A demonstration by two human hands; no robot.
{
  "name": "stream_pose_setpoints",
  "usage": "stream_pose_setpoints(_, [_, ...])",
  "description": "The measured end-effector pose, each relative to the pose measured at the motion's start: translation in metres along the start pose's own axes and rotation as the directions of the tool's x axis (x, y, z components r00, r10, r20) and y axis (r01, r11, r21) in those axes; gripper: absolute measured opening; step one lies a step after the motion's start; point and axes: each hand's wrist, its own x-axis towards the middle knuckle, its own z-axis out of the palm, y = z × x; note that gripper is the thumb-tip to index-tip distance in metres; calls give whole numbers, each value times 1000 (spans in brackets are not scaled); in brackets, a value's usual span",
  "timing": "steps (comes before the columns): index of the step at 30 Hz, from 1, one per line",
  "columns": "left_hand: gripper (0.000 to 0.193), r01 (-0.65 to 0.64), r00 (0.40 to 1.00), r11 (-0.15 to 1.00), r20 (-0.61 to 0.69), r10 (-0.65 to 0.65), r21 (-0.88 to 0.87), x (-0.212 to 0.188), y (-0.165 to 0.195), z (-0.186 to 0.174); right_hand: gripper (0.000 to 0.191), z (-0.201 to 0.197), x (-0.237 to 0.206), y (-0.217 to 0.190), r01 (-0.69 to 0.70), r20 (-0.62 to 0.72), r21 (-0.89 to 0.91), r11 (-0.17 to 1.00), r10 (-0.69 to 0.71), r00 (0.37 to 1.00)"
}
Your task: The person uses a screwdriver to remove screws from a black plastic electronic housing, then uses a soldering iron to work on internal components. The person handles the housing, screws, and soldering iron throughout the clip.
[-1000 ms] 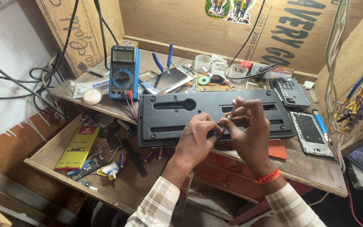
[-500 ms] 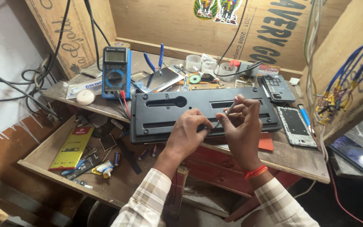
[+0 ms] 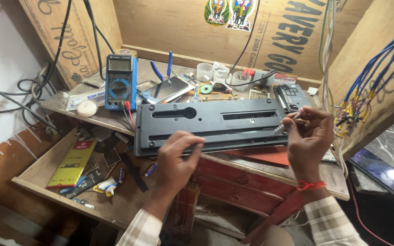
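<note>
since half a second ago, hands drawn apart: then close together over the middle of the long black panel (image 3: 215,125), now spread toward its two ends. left hand (image 3: 176,157) lying palm down on the near edge of the panel, left of centre, fingers together and curled over the rim, pressing on it, wrist bent and forearm running back to a checked sleeve. right hand (image 3: 308,136) raised at the right end of the panel, wrist with a red thread, fingers clamped on a slim screwdriver (image 3: 287,123) held slanting, tip down at the panel's right near corner. panel lying flat, back face up, across the cluttered wooden bench (image 3: 329,175), near edge overhanging a red drawer front. blue multimeter (image 3: 120,82) standing just beyond the panel's left end, blue-handled pliers (image 3: 163,73) behind it. yellow flat box (image 3: 71,164) lying in the open tray below left, among small tools.
</note>
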Motion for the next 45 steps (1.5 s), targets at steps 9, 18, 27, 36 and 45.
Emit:
stream_pose_setpoints(9, [9,471,845,871,-353,-401,138,-67,-35,-90,43,-12,-20,11,-40,193,-88,995,56,980])
stream_pose_setpoints(18, [13,461,770,695,141,-623,551,-104,-75,-140,45,-9,-23,7,-50,253,-166,985,91,963])
stream_pose_setpoints(27, [20,346,685,742,386,-618,574,-101,-52,-111,46,-8,-27,6,-49,237,-235,971,106,966])
stream_pose_setpoints(36, [11,362,609,692,403,-683,625,-88,-45,-107,46,-9,-28,7,-60,224,-229,972,112,968])
stream_pose_setpoints(45, [12,351,683,764,410,-604,541,-97,-52,-104,47,-11,-28,10,-79,224,-208,975,126,966])
